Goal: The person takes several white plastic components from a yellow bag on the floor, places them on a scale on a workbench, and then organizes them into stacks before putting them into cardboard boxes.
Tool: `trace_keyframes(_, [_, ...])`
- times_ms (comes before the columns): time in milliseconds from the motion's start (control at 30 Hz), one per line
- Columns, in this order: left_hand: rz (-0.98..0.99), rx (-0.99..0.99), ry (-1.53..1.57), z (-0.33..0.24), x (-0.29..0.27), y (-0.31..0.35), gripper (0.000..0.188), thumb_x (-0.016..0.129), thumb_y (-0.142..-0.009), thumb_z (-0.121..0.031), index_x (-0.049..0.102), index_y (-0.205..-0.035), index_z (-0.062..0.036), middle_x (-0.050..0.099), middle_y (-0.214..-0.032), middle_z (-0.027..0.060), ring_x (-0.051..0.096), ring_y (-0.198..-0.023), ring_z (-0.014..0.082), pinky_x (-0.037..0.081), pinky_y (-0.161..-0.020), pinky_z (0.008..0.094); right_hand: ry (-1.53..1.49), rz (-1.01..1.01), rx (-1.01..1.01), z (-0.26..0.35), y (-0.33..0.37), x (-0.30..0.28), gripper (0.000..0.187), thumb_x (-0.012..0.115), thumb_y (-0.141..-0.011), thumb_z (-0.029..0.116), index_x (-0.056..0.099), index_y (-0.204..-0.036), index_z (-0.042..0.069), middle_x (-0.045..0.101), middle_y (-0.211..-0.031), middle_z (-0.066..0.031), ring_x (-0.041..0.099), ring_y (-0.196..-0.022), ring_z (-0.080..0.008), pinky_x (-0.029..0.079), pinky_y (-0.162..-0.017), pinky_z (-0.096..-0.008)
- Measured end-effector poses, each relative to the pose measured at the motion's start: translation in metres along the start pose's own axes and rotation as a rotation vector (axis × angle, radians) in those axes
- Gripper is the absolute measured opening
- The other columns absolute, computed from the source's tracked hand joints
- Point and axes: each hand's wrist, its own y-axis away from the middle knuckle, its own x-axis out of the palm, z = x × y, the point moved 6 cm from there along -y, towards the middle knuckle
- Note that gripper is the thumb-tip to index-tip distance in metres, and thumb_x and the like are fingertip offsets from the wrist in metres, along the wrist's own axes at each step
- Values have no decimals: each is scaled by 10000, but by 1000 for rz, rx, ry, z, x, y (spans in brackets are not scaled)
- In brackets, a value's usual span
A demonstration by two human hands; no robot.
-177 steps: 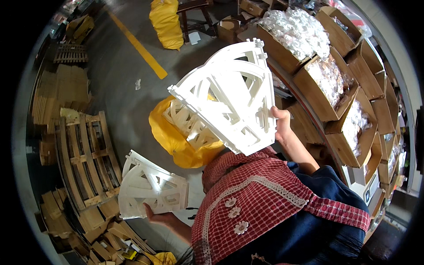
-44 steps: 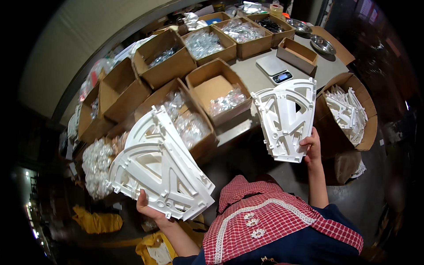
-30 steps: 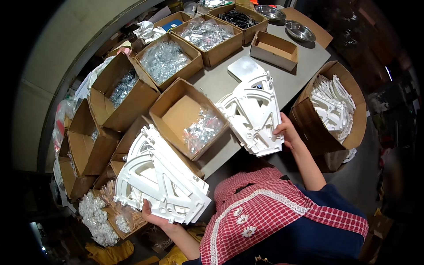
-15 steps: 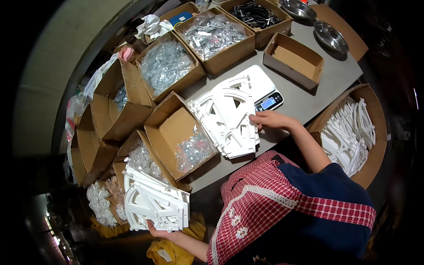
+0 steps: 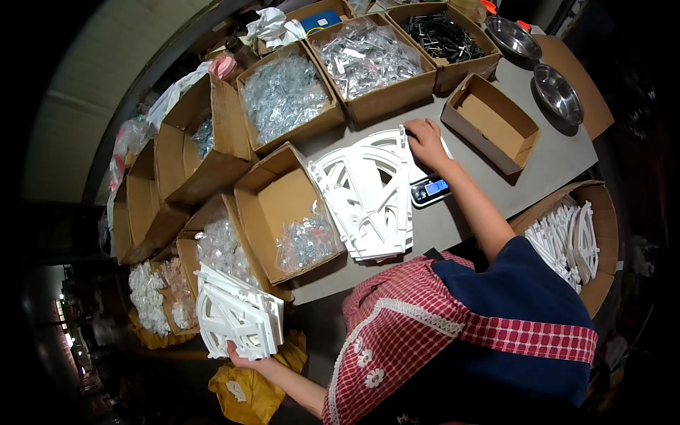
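My left hand point(image 5: 244, 356) grips the lower edge of a stack of white fan-shaped plastic frames point(image 5: 237, 319), held up at the lower left. A second stack of such frames point(image 5: 365, 198) lies on the white digital scale point(image 5: 428, 193) and covers most of it. At that stack's far right corner is my right hand point(image 5: 427, 144), its fingers bent over the edge; the thumb is partly hidden. The scale's blue display shows beneath my right forearm.
Beside the stack stands a carton point(image 5: 265, 205) with small bagged metal parts. Cartons of bagged parts point(image 5: 368, 60) and black pieces point(image 5: 443, 39) line the back. A shallow carton point(image 5: 491, 124) and steel bowls point(image 5: 557, 94) sit right; more white frames fill a carton point(image 5: 602, 276).
My right hand has slid from the scale stack's right side up to its far corner. My left hand and its stack have shifted slightly; the whole view has moved a little.
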Motion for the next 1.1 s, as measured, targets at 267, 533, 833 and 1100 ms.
trace_keyframes(267, [35,-91,11,-5,6,13,560,559,-873,-265,496,-1331,51,559,-1306,174,561,-1153,343,464,-972,452,62,42,-180,-43,7,-86,206,567,-793,103,679,-957,47,681,-976,-126,604,-974,-322,430,-943,-423])
trace_keyframes(533, [33,-78,-78,-11,28,20,572,549,-876,-248,466,-1354,57,535,-1322,187,542,-1175,335,443,-1003,443,122,-5,-72,12,38,-108,479,580,-909,257,523,-1325,27,520,-1380,-193,487,-1276,-376,398,-1061,-433])
trace_keyframes(833, [42,-43,-57,-4,37,34,607,594,-848,-297,486,-1347,30,530,-1332,154,529,-1178,316,443,-974,425,474,635,-233,153,125,-72,858,526,-904,557,347,-1393,-124,211,-1537,-294,108,-1454,-463,91,-1168,-584])
trace_keyframes(1100, [57,-19,-87,-7,35,27,637,590,-859,-275,436,-1377,62,496,-1361,195,511,-1201,325,425,-993,425,507,396,-10,120,112,-75,761,575,-880,559,489,-1322,-54,221,-1527,-304,93,-1436,-511,71,-1146,-631])
